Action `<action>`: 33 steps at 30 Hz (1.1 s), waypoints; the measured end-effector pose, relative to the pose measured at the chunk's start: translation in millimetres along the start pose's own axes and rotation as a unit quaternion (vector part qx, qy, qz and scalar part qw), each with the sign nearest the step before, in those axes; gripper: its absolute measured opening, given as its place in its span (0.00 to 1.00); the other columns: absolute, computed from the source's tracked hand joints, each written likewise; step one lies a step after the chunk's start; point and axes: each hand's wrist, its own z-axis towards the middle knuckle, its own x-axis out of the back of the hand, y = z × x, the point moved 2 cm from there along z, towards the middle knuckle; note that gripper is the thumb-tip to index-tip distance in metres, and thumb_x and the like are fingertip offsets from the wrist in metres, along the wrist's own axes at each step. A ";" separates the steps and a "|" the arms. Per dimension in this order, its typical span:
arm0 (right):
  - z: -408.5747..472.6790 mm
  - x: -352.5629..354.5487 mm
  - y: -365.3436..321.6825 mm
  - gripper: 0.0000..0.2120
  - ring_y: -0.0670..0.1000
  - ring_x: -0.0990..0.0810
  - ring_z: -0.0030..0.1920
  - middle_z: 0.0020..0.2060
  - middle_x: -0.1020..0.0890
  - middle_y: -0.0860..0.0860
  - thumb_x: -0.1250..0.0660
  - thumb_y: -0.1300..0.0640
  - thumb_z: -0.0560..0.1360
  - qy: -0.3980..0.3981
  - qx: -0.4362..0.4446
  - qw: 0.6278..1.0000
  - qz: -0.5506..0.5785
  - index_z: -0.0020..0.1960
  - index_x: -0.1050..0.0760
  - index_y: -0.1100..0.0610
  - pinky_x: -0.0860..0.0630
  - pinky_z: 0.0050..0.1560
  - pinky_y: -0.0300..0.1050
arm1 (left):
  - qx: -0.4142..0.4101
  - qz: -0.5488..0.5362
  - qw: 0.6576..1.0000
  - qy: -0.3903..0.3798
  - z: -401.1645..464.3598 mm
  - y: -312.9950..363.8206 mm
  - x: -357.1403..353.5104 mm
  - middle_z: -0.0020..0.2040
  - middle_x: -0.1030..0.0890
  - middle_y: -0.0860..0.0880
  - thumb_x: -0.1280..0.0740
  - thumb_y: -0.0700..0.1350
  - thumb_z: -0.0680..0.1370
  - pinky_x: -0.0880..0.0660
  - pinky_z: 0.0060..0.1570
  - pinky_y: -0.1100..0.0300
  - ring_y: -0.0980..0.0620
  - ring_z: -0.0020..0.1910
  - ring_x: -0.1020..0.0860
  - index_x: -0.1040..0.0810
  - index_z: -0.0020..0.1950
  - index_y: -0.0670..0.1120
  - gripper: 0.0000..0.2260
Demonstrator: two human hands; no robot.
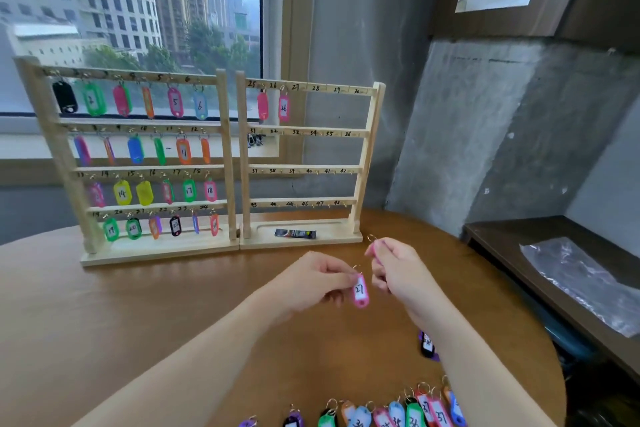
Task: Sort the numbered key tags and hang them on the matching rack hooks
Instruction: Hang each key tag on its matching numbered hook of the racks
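The pink tag marked 27 (pixel 360 291) is held above the round table (pixel 138 305), pinched at its top end by the fingertips of the left hand (pixel 320 279), so that its long axis hangs close to upright with the ring (pixel 356 268) uppermost. From those fingers the hook labelled 27 (pixel 295 88) lies at about eleven o'clock, high on the top rail of the right-hand rack (pixel 369 149), just past the tag marked 26 (pixel 284 108) already hung there. The left-hand rack (pixel 55 149), at ten o'clock, is seen to be filled on all four rails. A second pink tag (pixel 374 248) is pinched in the curled fingers of the right hand (pixel 398 269), at two o'clock from the first; its number cannot be read. The left hand is judged the nearer to hook 27, and a lift forward and upward would be needed. More unsorted tags (pixel 398 412) are laid along the near edge at five o'clock.
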 end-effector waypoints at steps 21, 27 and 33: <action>112.7 -27.2 -163.1 0.09 0.48 0.25 0.34 0.38 0.23 0.51 0.43 0.52 0.86 0.073 0.259 0.962 -0.048 0.52 0.27 0.54 0.24 0.35 0.42 | -0.048 -0.057 0.969 0.235 28.0 86.1 137.4 0.37 0.16 0.52 0.34 0.52 0.82 0.27 0.42 0.59 0.54 0.38 0.24 0.16 0.45 0.48 0.12; 148.6 -36.3 -186.2 0.11 0.51 0.25 0.35 0.36 0.24 0.51 0.44 0.53 0.86 0.070 0.282 0.954 -0.070 0.48 0.27 0.53 0.25 0.37 0.48 | -0.069 -0.060 0.960 0.265 41.5 106.1 158.1 0.35 0.18 0.50 0.33 0.51 0.81 0.28 0.39 0.60 0.53 0.36 0.25 0.14 0.47 0.47 0.11; 171.6 -50.4 -198.2 0.11 0.46 0.27 0.35 0.35 0.25 0.47 0.44 0.54 0.86 0.094 0.315 0.936 -0.127 0.46 0.29 0.54 0.32 0.34 0.38 | -0.091 0.024 0.937 0.335 53.8 114.1 180.1 0.30 0.22 0.51 0.35 0.50 0.83 0.32 0.29 0.69 0.57 0.30 0.28 0.15 0.43 0.48 0.14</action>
